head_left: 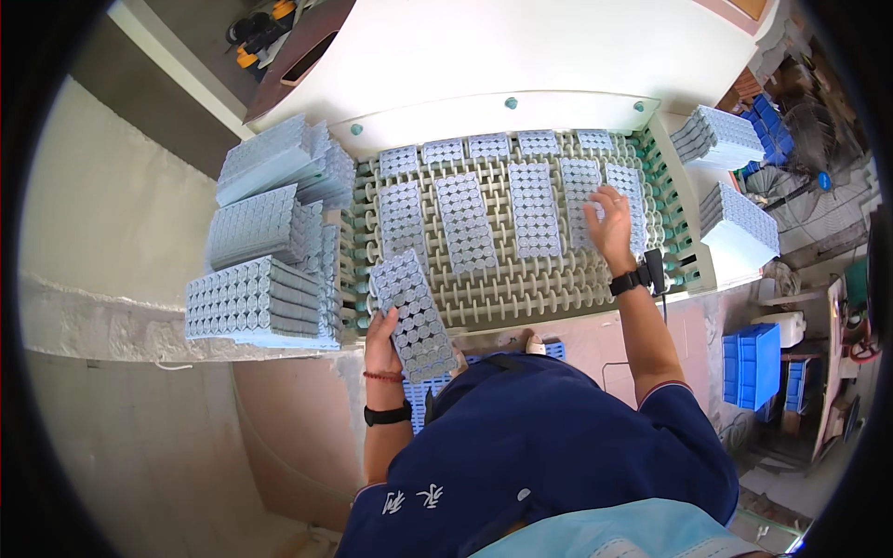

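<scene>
Left grip [380,344] is pinching a pale-blue panel [416,312] by its left edge, above the near-left corner of the roller bed [521,302] | right grip [610,228] is hanging loosely spread over the rightmost panels [635,205], contact unclear | level lowering, gaps kept, is probably serving best | left fingertips are hiding beneath
</scene>
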Available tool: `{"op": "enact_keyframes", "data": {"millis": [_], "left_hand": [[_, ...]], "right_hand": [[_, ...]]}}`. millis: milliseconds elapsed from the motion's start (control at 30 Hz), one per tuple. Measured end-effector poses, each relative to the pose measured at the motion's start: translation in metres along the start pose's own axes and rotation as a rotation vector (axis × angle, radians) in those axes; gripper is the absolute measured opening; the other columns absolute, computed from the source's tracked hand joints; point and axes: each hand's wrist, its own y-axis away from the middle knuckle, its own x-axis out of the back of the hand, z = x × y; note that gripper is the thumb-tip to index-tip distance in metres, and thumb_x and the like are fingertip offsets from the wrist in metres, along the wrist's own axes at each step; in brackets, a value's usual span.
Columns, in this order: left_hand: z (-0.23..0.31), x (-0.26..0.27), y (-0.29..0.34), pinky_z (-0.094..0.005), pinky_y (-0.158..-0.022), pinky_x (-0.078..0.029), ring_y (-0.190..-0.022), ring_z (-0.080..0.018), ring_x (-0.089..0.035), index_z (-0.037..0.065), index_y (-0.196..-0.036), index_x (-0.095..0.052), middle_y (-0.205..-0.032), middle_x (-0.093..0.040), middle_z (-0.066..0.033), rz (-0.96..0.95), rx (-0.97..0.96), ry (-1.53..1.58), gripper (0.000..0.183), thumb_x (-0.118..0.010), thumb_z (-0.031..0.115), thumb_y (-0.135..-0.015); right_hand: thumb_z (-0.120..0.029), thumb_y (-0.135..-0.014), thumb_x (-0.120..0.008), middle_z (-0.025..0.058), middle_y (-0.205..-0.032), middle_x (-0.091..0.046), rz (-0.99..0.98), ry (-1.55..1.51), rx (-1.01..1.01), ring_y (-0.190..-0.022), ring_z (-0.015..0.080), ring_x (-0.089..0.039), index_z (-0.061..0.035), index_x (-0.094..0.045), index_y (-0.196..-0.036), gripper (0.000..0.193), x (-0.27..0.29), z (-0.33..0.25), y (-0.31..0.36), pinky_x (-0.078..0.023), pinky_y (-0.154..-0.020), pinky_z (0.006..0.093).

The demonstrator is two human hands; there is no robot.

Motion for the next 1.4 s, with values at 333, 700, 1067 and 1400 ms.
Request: {"op": "enact_keyframes", "data": {"millis": [333,700,1067,1400], "left_hand": [[0.006,-0.019,0.01,-0.0374,-0.098,-0.038,-0.114,-0.0269,-0.05,-0.007,-0.129,-0.035,-0.124,-0.05,-0.0171,-0.183,-0.05,0.157,0.051,-0.05,0.011,-0.084],[0.008,0.003,0.019,-0.0381,-0.097,-0.04,-0.111,-0.027,-0.052,-0.007,-0.128,-0.037,-0.123,-0.051,-0.0164,-0.118,-0.057,0.126,0.046,-0.048,0.008,-0.085],[0.007,0.003,0.011,-0.035,-0.093,-0.041,-0.106,-0.0231,-0.054,-0.006,-0.122,-0.044,-0.117,-0.055,-0.0139,-0.027,-0.068,0.009,0.038,-0.052,0.01,-0.089],[-0.004,-0.012,-0.02,-0.0316,-0.085,-0.047,-0.098,-0.0181,-0.057,0.0,-0.117,-0.049,-0.11,-0.059,-0.01,-0.048,0.001,-0.117,0.029,-0.053,0.009,-0.09]], "right_hand": [[-0.032,-0.083,-0.058,0.0168,-0.127,-0.047,-0.552,-0.258,0.378,-0.122,0.0342,-0.04,-0.0058,-0.053,-0.115,0.042,-0.084,-0.161,0.029,-0.03,-0.103,0.0438],[-0.025,-0.081,-0.057,0.0176,-0.126,-0.048,-0.545,-0.336,0.636,-0.122,0.0327,-0.04,-0.0034,-0.053,-0.117,0.042,-0.118,-0.222,0.016,-0.028,-0.103,0.0445],[-0.022,-0.082,-0.058,0.0155,-0.084,-0.063,-0.521,-0.654,0.135,-0.078,0.0316,-0.062,-0.004,-0.06,-0.102,0.028,-0.118,-0.227,0.009,-0.049,-0.071,0.0358],[-0.022,-0.082,-0.065,0.0024,-0.056,-0.057,-1.081,-1.051,-0.62,-0.046,0.0074,-0.053,0.0027,-0.064,-0.076,0.026,-0.03,-0.204,0.04,-0.041,-0.041,0.0208]]}}
